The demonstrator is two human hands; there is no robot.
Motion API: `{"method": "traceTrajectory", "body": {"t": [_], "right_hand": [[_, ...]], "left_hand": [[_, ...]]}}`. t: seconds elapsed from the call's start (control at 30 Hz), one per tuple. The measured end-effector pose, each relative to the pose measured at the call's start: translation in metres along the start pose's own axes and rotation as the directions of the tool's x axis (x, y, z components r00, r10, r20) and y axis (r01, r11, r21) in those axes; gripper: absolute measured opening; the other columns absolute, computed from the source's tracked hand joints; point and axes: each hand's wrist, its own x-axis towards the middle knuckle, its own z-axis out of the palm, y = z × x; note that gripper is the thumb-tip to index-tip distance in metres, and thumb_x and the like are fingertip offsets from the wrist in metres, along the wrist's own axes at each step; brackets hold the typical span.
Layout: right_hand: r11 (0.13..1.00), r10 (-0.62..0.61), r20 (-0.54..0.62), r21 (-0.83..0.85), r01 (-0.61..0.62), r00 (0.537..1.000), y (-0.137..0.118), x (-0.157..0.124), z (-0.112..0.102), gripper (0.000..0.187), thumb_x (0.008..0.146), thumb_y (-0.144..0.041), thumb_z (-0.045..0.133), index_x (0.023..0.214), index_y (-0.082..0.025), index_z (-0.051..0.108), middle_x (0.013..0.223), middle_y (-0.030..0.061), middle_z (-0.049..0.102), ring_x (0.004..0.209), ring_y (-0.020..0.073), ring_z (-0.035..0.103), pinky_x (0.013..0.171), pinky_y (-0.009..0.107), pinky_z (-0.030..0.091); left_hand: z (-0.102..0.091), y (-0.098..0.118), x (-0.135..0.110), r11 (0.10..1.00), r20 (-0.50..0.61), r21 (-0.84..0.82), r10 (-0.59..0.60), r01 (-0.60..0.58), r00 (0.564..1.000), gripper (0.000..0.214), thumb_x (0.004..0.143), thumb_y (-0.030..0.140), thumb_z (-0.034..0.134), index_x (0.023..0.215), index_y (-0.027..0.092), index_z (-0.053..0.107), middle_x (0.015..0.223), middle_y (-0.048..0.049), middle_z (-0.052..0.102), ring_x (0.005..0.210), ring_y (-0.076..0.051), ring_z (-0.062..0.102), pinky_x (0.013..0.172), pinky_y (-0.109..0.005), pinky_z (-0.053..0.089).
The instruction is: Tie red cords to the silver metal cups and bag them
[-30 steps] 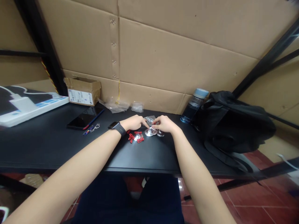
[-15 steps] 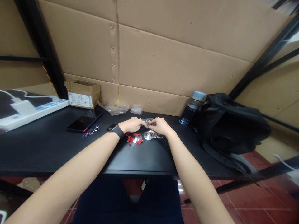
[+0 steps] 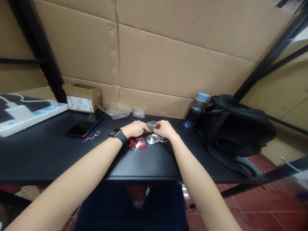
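My left hand [image 3: 136, 129], with a black watch on its wrist, and my right hand [image 3: 164, 129] meet over the black table [image 3: 43, 150]. Both sets of fingers are curled and pinch a small clear packet [image 3: 151, 124] between them. Just in front of the hands lie shiny metal discs [image 3: 153, 139]. To their left sits a small heap of red plastic pieces [image 3: 136, 143]. What the packet holds is too small to make out.
A black phone [image 3: 83, 125] and keys [image 3: 90, 136] lie at the left, with a cardboard box [image 3: 81, 98] and clear bags [image 3: 117, 111] behind. A blue water bottle [image 3: 196, 110] and black backpack [image 3: 238, 126] stand at the right. A white board [image 3: 24, 112] lies far left.
Both hands stay together at the same spot on the small packet. The view has shifted slightly; nothing else on the table has moved.
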Motion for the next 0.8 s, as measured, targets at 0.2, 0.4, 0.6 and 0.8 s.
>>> {"method": "traceTrajectory", "body": {"t": [0.2,0.4,0.6,0.8], "right_hand": [[0.999,0.002,0.021,0.037,-0.003,1.0,0.004,-0.001,-0.004,0.016,0.075,-0.031,0.079,0.089,-0.023,0.079,0.093,0.0048,0.079,0.09,0.0213,0.073,0.075,0.024,0.05],[0.993,-0.051,0.065,0.107,0.043,0.997,-0.002,-0.003,-0.005,0.016,0.075,-0.029,0.078,0.09,-0.022,0.08,0.088,0.0012,0.079,0.083,0.0169,0.072,0.071,0.022,0.048],[0.99,-0.053,0.081,0.134,0.042,0.995,-0.007,-0.001,0.0,0.02,0.074,-0.027,0.079,0.093,-0.022,0.081,0.092,0.0012,0.08,0.083,0.0164,0.072,0.072,0.021,0.05],[0.995,-0.012,0.057,0.099,0.006,0.998,-0.003,-0.001,-0.003,0.022,0.072,-0.026,0.079,0.093,-0.02,0.082,0.092,0.0051,0.08,0.086,0.0194,0.073,0.074,0.023,0.05]], "left_hand": [[-0.004,-0.001,-0.002,0.995,0.047,0.085,-0.064,0.06,0.997,0.057,0.088,0.009,0.046,0.127,0.041,0.072,0.15,0.0034,0.056,0.134,-0.022,0.059,0.114,-0.033,0.044],[-0.004,-0.001,-0.002,0.994,0.008,0.093,-0.058,0.057,0.998,0.05,0.09,0.012,0.045,0.127,0.032,0.073,0.141,0.0007,0.066,0.132,-0.021,0.061,0.113,-0.031,0.044],[-0.004,0.004,-0.004,0.991,0.006,0.106,-0.076,0.075,0.997,0.052,0.089,0.014,0.048,0.134,0.032,0.067,0.144,-0.002,0.063,0.131,-0.024,0.061,0.109,-0.034,0.047],[-0.009,0.006,-0.006,0.988,0.037,0.098,-0.126,0.122,0.991,0.054,0.088,0.012,0.047,0.128,0.039,0.071,0.142,0.0041,0.064,0.132,-0.023,0.06,0.11,-0.034,0.045]]}}
